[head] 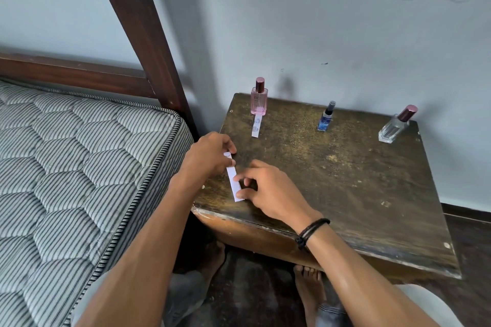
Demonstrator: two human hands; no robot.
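While the strip (232,176) sits by the desk's (332,180) front-left corner, my left grip (210,154) pinches its far end, my right grip (268,188) its near end. Light, even pinches should keep it uncreased, I judge, for laying before the blue bottle (325,121).

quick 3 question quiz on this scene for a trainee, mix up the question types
1. True or false: the left hand and right hand both hold the paper strip.
2. Fill in: a second strip lies on the table in front of the ___ bottle.
3. How many bottles stand on the table?
Key: 1 true. 2 the pink bottle. 3 three: it, the blue bottle and the clear bottle.
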